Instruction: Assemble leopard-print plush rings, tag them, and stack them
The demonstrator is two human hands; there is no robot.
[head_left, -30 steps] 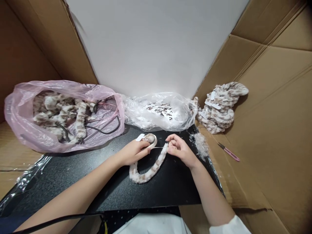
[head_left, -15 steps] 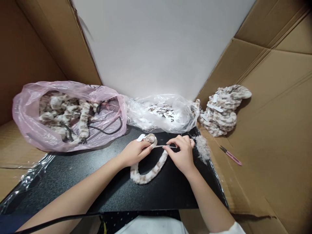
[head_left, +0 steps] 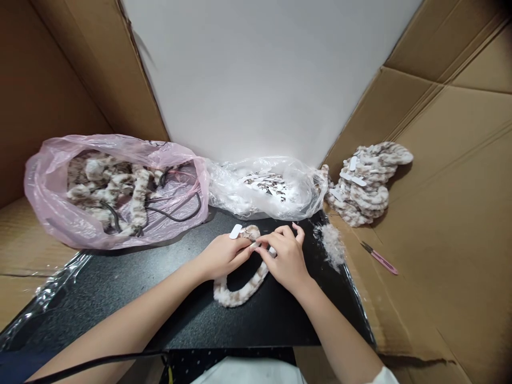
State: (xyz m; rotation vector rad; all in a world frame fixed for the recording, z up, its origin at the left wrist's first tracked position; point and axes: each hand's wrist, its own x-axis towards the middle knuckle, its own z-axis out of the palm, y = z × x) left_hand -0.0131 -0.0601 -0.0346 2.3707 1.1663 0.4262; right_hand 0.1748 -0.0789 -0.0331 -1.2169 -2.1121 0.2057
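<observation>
A curved furry band (head_left: 242, 295), white with brown patches, lies on the black tabletop with its loop toward me. My left hand (head_left: 228, 255) is closed on the band's upper end, thumb and forefinger pinching. A blank white tag (head_left: 236, 231) sticks up beside its knuckles. My right hand (head_left: 286, 258) meets the left fingertips, thumb and forefinger pinched at a small pale piece (head_left: 255, 245), its other fingers spread. The fingers partly cover that piece, so its shape is unclear. The band's right end passes beneath my right hand.
At the back left a pink plastic bag (head_left: 48, 202) holds furry bands and dark cords. A clear bag (head_left: 224, 186) of printed white tags stands beside it. To the right are a pile of tagged furry bands (head_left: 366, 184), white fluff (head_left: 331, 242) and pink-handled snips (head_left: 380, 259). Cardboard walls flank the table.
My right hand has moved left to my left fingertips. The pale strip that was stretched between the hands is now mostly covered. My left hand stays on the band.
</observation>
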